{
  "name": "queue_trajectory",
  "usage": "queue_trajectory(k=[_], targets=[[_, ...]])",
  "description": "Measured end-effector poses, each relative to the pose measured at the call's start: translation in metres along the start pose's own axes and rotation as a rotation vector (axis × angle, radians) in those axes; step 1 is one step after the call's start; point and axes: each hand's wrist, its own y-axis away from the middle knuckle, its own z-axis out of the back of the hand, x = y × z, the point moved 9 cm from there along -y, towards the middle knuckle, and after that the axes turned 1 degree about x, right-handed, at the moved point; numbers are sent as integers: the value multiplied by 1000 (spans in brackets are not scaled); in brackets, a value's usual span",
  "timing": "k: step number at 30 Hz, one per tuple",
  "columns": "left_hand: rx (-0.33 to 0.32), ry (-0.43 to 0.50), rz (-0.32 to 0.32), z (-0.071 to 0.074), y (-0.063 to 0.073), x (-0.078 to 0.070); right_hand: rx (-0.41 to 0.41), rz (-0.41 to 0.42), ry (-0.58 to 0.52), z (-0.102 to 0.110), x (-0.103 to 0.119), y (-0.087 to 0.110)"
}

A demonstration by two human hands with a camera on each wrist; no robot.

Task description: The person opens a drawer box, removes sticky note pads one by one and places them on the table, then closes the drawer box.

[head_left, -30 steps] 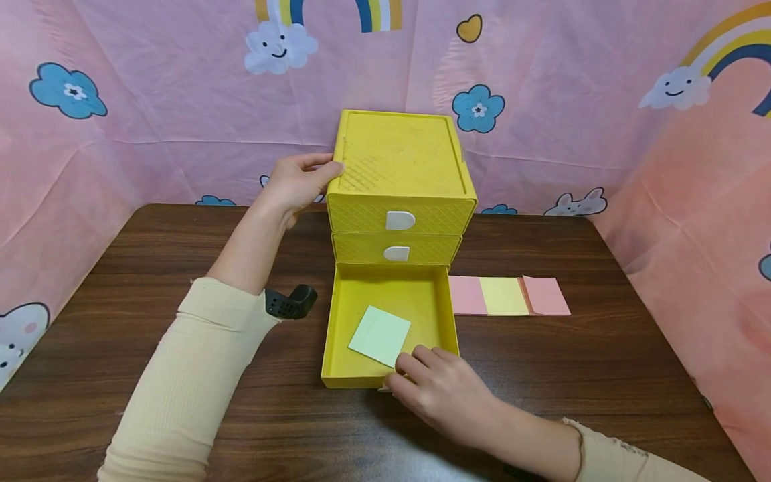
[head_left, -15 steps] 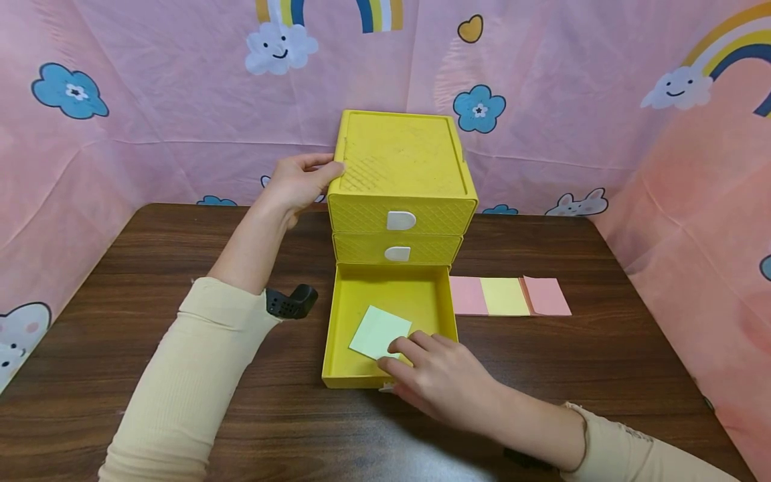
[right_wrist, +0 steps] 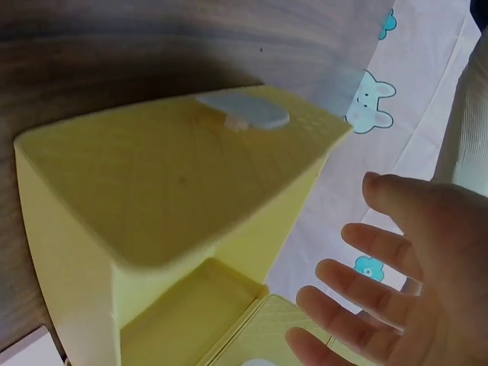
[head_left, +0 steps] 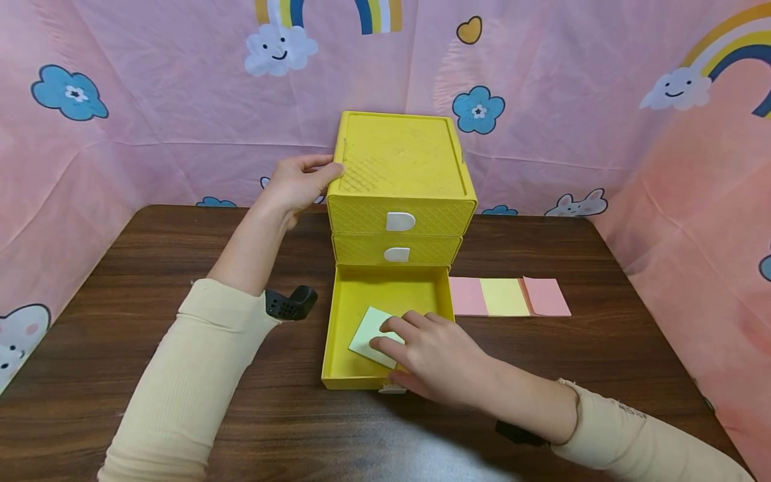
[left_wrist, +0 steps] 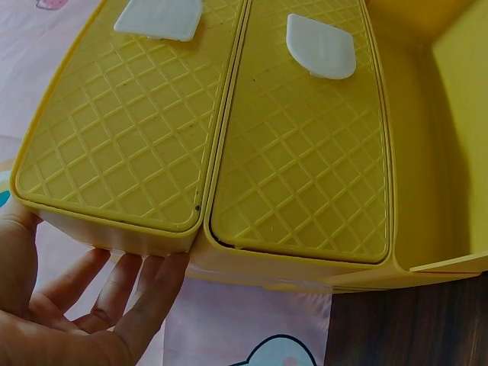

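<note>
A yellow drawer cabinet stands on the table with its two upper drawers closed and its bottom drawer pulled out. My left hand touches its left side, thumb at the top edge; in the left wrist view the straight fingers rest against the side wall. Inside the bottom drawer lies a pale green sticky note pad, partly covered by my right hand. That hand is over the drawer's front right corner, fingers spread and holding nothing. The right wrist view shows the spread fingers apart from the drawer front.
To the cabinet's right, a pink pad, a yellow pad and another pink pad lie in a row on the brown wooden table. A pink patterned cloth hangs behind and at both sides.
My right hand has come away from the drawer's front handle, rising up and forward over the drawer as its fingers spread. The left hand and the cabinet have not moved.
</note>
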Motion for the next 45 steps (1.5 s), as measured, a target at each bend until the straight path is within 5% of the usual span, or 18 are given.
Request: queue_trajectory(k=[20,45], targets=[[-6,0,-7,0,-2,1,87,-54,-78,-10,-21,-32],[-2,-34,-7,1,0,2,363,-109,-17,-57,-25,-55]])
